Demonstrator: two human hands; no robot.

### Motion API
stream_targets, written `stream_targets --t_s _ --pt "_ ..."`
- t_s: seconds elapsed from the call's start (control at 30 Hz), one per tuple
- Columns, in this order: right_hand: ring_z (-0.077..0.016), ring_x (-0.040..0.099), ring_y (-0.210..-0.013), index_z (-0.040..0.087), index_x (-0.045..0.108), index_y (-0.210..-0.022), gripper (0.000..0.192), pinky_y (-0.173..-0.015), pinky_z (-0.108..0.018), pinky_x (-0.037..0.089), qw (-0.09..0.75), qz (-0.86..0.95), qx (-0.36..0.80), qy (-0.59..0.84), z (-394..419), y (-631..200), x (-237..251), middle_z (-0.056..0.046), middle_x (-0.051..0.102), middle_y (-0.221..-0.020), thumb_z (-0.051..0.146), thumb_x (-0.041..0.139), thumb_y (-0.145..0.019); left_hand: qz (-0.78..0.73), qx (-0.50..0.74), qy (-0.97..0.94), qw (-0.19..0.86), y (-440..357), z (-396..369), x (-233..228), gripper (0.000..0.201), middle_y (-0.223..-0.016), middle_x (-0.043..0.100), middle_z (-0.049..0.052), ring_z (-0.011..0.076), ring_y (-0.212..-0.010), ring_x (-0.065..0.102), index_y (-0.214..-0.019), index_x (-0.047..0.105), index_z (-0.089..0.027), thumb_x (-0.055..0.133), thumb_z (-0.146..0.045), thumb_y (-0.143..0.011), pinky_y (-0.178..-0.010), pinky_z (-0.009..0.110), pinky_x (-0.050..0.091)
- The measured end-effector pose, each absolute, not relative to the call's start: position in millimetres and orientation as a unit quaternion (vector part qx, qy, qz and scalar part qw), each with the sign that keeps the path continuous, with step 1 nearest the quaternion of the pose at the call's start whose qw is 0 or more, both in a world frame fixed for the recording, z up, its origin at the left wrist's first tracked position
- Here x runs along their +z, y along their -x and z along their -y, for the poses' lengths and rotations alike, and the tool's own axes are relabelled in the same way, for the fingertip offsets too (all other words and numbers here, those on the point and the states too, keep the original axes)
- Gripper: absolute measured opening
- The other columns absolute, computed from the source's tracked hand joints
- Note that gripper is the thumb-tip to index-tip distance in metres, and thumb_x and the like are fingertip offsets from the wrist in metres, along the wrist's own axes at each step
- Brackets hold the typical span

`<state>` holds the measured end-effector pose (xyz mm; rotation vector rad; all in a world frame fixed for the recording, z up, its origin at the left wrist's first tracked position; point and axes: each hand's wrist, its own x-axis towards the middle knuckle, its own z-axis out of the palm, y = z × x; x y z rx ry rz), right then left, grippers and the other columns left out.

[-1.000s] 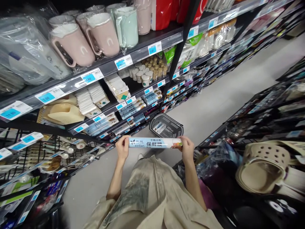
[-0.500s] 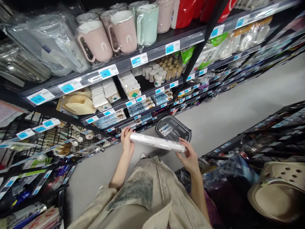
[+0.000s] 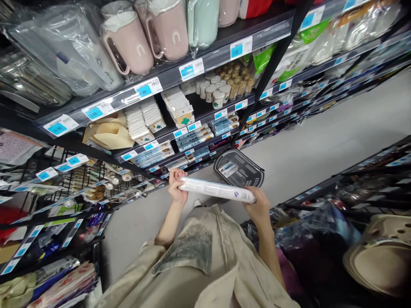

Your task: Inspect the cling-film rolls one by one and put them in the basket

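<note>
You held the roll [image 3: 217,190] crosswise in front of you, above the aisle floor [image 3: 308,149], with 1 hand on each end. Your left hand [image 3: 177,186] was curled around its left end, fingers closed over the top; your right hand [image 3: 258,204] cupped the right end from below, gripping it. The roll sat slightly tilted — left end higher. It looked light and fairly stiff, a long thin tube in glossy film, so likely slippery and prone to denting if squeezed mid-length. The ends seemed the sound places to hold, as you did. A dark basket [image 3: 239,167] stood on the floor just beyond the roll, near the shelf [image 3: 180,77] of similar rolls [image 3: 194,138].
</note>
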<state>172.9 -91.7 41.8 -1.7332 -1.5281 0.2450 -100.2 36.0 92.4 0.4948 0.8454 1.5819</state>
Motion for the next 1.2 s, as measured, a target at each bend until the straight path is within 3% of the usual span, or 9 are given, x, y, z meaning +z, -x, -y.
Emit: stream_targets --t_s 0.23,0.53,0.73,0.97,1.2 --pt "-0.0256 0.068 -0.096 0.020 0.069 -0.109 0.033 -0.086 -0.040 0.057 0.439 0.589 0.014 0.678 90.7 -170.3 50.9 -0.009 0.070 -0.103 0.008 0.062 -0.078 -0.345 0.681 -0.226 0.605 97.2 -34.1 98.4 0.031 -0.075 0.036 0.002 0.0150 -0.072 0.037 -0.073 0.045 -0.018 0.056 -0.017 -0.044 -0.071 0.029 0.035" --pt "-0.0272 0.068 -0.096 0.021 0.068 -0.107 0.030 -0.086 -0.043 0.057 0.435 0.574 0.025 0.694 93.5 -166.6 52.6 -0.010 0.071 -0.104 0.012 0.062 -0.079 -0.351 0.650 -0.240 0.630 100.6 -33.4 104.5 0.039 -0.068 0.025 0.000 0.0155 -0.068 0.032 -0.070 0.030 -0.019 0.061 -0.019 -0.047 -0.067 0.030 0.032" --pt "-0.0276 0.068 -0.096 0.022 0.069 -0.107 0.028 -0.087 -0.045 0.057 0.434 0.570 0.037 0.697 94.5 -162.7 53.9 -0.009 0.071 -0.100 0.014 0.061 -0.081 -0.371 0.652 -0.240 0.616 103.6 -32.5 107.4 0.040 -0.068 0.025 0.000 0.0150 -0.068 0.034 -0.069 0.031 -0.019 0.066 -0.022 -0.050 -0.068 0.029 0.037" --pt "-0.0267 0.068 -0.096 0.021 0.069 -0.109 0.029 -0.085 -0.042 0.057 0.438 0.576 0.029 0.689 96.8 -160.9 55.7 -0.010 0.070 -0.104 0.013 0.062 -0.082 -0.337 0.661 -0.221 0.633 104.8 -29.7 103.0 0.035 -0.076 0.032 0.002 0.0148 -0.072 0.035 -0.072 0.038 -0.018 0.058 -0.015 -0.043 -0.069 0.028 0.036" --pt "-0.0269 0.068 -0.096 0.021 0.069 -0.108 0.028 -0.085 -0.043 0.057 0.430 0.574 0.037 0.696 99.6 -159.1 56.3 -0.010 0.071 -0.103 0.013 0.061 -0.082 -0.341 0.639 -0.239 0.646 108.6 -27.6 102.3 0.034 -0.071 0.027 0.001 0.0152 -0.068 0.033 -0.069 0.035 -0.018 0.059 -0.018 -0.044 -0.067 0.030 0.031"
